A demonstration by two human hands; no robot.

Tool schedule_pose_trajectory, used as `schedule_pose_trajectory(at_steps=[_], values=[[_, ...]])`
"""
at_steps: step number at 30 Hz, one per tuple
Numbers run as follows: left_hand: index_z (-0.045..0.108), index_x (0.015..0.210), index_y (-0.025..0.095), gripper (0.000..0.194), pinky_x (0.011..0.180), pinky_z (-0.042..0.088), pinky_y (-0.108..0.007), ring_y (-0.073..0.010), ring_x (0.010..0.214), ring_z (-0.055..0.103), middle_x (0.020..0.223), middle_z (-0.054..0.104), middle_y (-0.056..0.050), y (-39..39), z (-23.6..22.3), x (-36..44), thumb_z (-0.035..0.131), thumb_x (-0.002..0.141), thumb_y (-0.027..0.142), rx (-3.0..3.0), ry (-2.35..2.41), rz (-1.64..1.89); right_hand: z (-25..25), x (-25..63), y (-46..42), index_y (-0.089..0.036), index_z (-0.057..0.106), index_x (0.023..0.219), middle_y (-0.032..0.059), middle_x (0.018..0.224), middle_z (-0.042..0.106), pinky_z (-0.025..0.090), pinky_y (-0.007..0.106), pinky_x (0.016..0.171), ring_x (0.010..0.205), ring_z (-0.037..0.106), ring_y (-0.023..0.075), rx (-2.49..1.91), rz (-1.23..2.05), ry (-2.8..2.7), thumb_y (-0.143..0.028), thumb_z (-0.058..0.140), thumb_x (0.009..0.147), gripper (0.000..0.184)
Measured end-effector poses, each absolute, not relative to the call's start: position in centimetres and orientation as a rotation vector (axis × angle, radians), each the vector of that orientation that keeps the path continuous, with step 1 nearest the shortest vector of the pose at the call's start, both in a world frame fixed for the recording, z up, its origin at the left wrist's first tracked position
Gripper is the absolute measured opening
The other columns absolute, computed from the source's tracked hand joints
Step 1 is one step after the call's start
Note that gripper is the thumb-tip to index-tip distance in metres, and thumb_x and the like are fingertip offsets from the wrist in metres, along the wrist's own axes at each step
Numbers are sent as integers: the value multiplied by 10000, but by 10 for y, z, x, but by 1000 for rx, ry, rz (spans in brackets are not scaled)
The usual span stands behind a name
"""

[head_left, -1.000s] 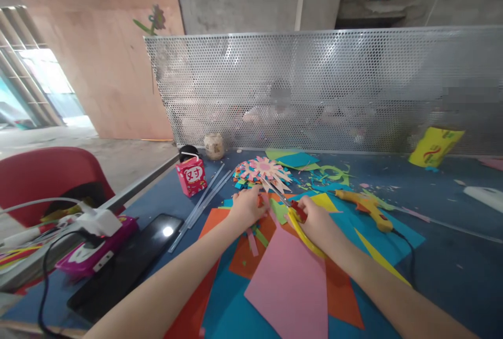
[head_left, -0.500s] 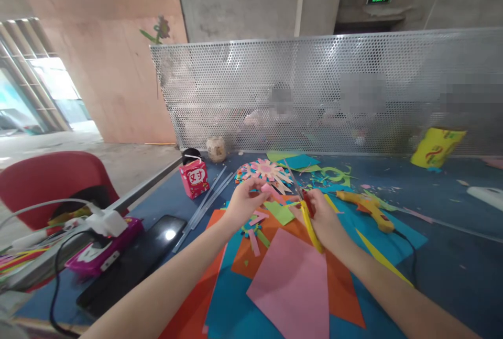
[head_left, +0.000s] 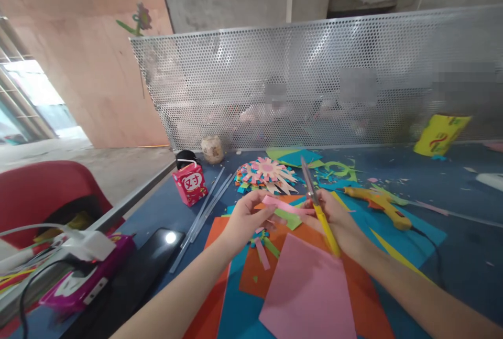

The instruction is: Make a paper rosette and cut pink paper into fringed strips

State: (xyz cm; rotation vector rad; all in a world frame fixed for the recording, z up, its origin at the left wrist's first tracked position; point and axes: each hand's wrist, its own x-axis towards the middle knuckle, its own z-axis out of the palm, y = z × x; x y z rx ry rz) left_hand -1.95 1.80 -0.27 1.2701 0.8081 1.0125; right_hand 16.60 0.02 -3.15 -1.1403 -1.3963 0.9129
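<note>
My left hand (head_left: 245, 218) is closed in a pinch on a narrow pink paper strip (head_left: 283, 206), held level above the table. My right hand (head_left: 338, 221) grips yellow-handled scissors (head_left: 317, 205); their blades point up and away, just right of the strip's end. Below both hands lie a pink sheet (head_left: 310, 292) on orange paper (head_left: 283, 255) and blue paper. A layered paper flower (head_left: 267, 173) lies on the table beyond my hands.
A yellow glue gun (head_left: 379, 200) with its cord lies to the right. At the left are a small pink carton (head_left: 189, 183), clear glue sticks (head_left: 204, 205), a black phone (head_left: 157, 244) and a power strip (head_left: 84, 244). A perforated metal screen (head_left: 314, 77) closes the table's far edge.
Both hands have lifted off the paper pile. The left hand has raised the pink strip, and the scissors have swung from lying low to pointing upward.
</note>
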Motion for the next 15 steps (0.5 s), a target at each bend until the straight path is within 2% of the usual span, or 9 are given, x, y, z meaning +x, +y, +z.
schedule_pose_trajectory(at_steps=[4, 9, 12, 15], values=[[550, 853, 157, 315, 494, 507, -223, -169, 597, 677, 661, 656, -11, 17, -8, -18, 695, 664, 363, 1261, 873, 986, -30, 162, -7, -267, 424, 771, -16, 774, 586, 501, 329, 642, 726, 606, 192, -1116, 935, -1390, -339, 719, 634, 333], [553, 794, 159, 278, 506, 499, -215, -172, 650, 689, 800, 665, -44, 16, -13, -19, 671, 689, 388, 1370, 897, 942, -25, 157, -13, -254, 436, 793, -30, 707, 569, 475, 287, 542, 605, 584, 163, -1206, 884, -1348, -318, 700, 652, 305], [530, 769, 172, 277, 487, 483, -221, -184, 661, 679, 747, 668, -48, 12, -10, -21, 633, 720, 425, 1465, 908, 780, -18, 159, -13, -246, 436, 787, -23, 738, 580, 467, 278, 542, 581, 583, 146, -1246, 838, -1294, -300, 692, 654, 293], [559, 759, 164, 284, 575, 479, -243, -189, 743, 647, 764, 668, -62, 7, -5, -23, 578, 764, 447, 1669, 856, 700, -14, 164, -10, -251, 418, 772, -37, 710, 567, 435, 270, 481, 508, 559, 131, -1248, 830, -1267, -276, 683, 647, 294]])
